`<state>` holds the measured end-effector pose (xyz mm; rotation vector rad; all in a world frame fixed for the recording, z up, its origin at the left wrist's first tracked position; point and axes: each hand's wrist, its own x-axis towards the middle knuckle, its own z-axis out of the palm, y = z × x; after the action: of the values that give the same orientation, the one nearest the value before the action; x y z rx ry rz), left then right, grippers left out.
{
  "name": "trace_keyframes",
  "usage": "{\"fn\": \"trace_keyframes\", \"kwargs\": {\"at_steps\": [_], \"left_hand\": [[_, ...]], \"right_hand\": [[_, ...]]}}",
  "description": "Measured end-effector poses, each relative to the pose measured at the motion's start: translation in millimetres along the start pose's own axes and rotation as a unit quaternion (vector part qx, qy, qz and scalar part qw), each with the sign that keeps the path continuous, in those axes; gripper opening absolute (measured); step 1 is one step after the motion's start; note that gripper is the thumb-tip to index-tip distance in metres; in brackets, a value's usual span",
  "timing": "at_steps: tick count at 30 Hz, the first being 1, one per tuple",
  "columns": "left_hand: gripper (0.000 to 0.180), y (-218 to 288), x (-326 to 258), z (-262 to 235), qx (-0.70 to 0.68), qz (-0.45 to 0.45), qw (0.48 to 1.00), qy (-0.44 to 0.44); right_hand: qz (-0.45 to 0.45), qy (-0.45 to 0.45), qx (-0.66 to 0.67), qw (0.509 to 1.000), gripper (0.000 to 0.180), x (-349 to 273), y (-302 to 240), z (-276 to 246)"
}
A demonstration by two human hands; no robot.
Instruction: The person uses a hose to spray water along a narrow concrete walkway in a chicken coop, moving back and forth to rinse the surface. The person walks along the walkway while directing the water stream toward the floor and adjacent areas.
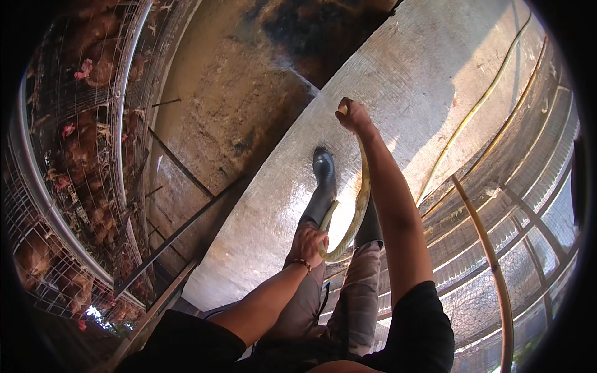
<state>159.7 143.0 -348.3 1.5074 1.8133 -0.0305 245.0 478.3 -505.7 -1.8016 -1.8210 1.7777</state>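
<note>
A yellowish hose [362,205] hangs in a loop between my two hands, in front of my legs. Out ahead, my right hand [356,116] is closed around the hose near its end. A thin jet of water [303,79] shows ahead and to the left of that hand, over the walkway's edge. My left hand [307,242] grips the hose lower down, close to my thigh, with a beaded bracelet [303,264] on its wrist. The dark rubber boot [323,169] on my left foot stands on the concrete walkway [261,217] below the hose.
Wire cages [74,155] with brown hens line the left side. Between them and the raised walkway lies a lower, wet, dirty floor [217,81]. More hose [472,118] runs along the right, beside a bamboo pole [491,267] and a mesh wall [472,298].
</note>
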Motion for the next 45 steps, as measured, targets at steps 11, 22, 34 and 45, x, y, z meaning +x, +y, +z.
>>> {"fn": "trace_keyframes", "kwargs": {"at_steps": [11,22,34,45], "left_hand": [[0.027,-8.0,-12.0,0.2,-0.009,0.038,0.999,0.020],[0.029,-9.1,-12.1,-1.3,-0.013,0.014,1.000,0.008],[0.021,-16.4,-13.6,8.7,0.009,0.028,0.998,0.047],[0.022,-15.1,-14.1,-3.8,0.014,0.016,0.999,0.027]], "right_hand": [[0.037,-0.024,0.021,0.999,0.031,-11.0,-3.2,26.1],[-0.024,0.016,0.025,0.999,0.033,-9.8,6.7,50.4],[0.013,-0.032,0.043,0.998,0.034,-26.6,4.1,59.3],[0.044,-0.076,0.075,0.993,0.035,-41.5,-1.8,75.5]]}}
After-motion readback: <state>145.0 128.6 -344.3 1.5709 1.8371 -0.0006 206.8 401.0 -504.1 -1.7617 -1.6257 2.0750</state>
